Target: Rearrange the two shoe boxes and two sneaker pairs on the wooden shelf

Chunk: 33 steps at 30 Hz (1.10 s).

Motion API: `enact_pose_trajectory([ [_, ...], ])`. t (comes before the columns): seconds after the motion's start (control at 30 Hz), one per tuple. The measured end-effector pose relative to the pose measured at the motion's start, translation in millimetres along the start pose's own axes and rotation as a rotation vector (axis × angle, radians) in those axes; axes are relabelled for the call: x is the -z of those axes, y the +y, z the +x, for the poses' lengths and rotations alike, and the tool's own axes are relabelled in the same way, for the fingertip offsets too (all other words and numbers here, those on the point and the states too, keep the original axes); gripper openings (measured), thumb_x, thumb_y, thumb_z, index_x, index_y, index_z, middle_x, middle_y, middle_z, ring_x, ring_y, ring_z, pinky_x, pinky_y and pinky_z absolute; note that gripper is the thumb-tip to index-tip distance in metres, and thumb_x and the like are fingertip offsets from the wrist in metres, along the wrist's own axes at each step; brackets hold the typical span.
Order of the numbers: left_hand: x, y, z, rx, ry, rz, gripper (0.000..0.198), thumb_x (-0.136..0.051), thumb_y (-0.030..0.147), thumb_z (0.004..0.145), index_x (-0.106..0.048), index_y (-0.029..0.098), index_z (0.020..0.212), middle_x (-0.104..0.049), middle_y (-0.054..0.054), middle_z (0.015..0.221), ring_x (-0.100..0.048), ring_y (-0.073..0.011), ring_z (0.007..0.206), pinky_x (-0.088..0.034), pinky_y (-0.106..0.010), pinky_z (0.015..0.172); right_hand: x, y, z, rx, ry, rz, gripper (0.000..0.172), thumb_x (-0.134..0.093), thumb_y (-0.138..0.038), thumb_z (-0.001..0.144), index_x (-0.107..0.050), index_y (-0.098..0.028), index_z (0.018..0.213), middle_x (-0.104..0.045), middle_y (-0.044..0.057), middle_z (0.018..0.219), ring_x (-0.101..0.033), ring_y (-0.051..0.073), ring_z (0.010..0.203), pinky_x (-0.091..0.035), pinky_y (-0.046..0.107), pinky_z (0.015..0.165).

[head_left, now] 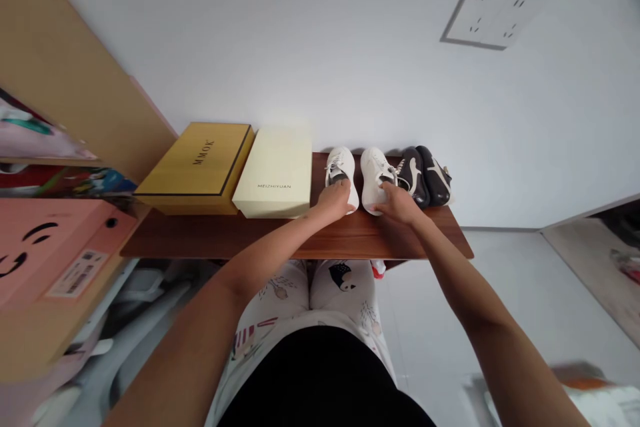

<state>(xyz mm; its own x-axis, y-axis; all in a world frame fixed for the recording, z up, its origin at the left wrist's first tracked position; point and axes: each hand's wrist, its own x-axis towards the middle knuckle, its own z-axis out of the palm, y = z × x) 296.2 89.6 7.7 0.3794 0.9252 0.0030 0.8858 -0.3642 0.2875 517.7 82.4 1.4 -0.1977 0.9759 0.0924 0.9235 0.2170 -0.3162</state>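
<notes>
Two white sneakers stand side by side on a narrow brown wooden shelf (240, 237), toes toward the wall. My left hand (336, 199) grips the heel end of the left white sneaker (342, 163), with fingers at its opening. At the heel of the right white sneaker (371, 170), my right hand (395, 202) has its fingers in the opening and its thumb on the outside. A gap separates the two sneakers. Close against the right one sits a pair of black shoes with white stripes (436, 177).
Left of the sneakers lie a cream shoe box (277, 170) and a yellow box (200, 160) with black edging. A pink box (45, 247) sits on shelving at far left. The wall behind carries a socket plate (495, 13). My legs are under the shelf's front edge.
</notes>
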Motion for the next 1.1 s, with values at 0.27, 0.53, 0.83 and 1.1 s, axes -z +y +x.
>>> enact_pose_trajectory([
  [0.27, 10.0, 3, 9, -0.078, -0.076, 0.197, 0.053, -0.078, 0.029, 0.087, -0.050, 0.009, 0.128, -0.066, -0.022, 0.123, -0.065, -0.0348, 0.120, -0.049, -0.040, 0.098, 3, -21, 21, 0.148, -0.119, -0.295, 0.049, -0.078, -0.029, 0.087, -0.058, -0.012, 0.127, -0.071, 0.021, 0.125, -0.069, 0.034, 0.114, -0.049, 0.037, 0.093],
  [0.53, 17.9, 0, 14, -0.084, -0.073, 0.245, 0.059, -0.080, 0.025, 0.084, -0.052, 0.006, 0.132, -0.065, -0.024, 0.125, -0.064, -0.0365, 0.121, -0.049, -0.041, 0.100, 6, -34, 30, 0.180, -0.176, -0.388, 0.040, -0.074, -0.029, 0.090, -0.058, -0.013, 0.123, -0.072, 0.021, 0.122, -0.069, 0.033, 0.113, -0.047, 0.035, 0.092],
  [0.83, 21.4, -1, 15, -0.083, -0.077, 0.287, 0.059, -0.082, 0.023, 0.081, -0.053, 0.005, 0.130, -0.065, -0.024, 0.124, -0.065, -0.0359, 0.119, -0.049, -0.041, 0.099, 4, -39, 39, 0.198, -0.184, -0.406, 0.040, -0.075, -0.032, 0.089, -0.059, -0.013, 0.120, -0.071, 0.021, 0.125, -0.069, 0.032, 0.112, -0.047, 0.034, 0.089],
  [1.1, 15.2, -5, 16, -0.080, -0.081, 0.320, 0.056, -0.081, 0.021, 0.081, -0.054, 0.007, 0.128, -0.065, -0.022, 0.124, -0.064, -0.0336, 0.120, -0.049, -0.039, 0.100, -3, -44, 41, 0.207, -0.200, -0.416, 0.037, -0.073, -0.027, 0.088, -0.059, -0.012, 0.119, -0.071, 0.022, 0.123, -0.068, 0.032, 0.115, -0.046, 0.034, 0.090],
])
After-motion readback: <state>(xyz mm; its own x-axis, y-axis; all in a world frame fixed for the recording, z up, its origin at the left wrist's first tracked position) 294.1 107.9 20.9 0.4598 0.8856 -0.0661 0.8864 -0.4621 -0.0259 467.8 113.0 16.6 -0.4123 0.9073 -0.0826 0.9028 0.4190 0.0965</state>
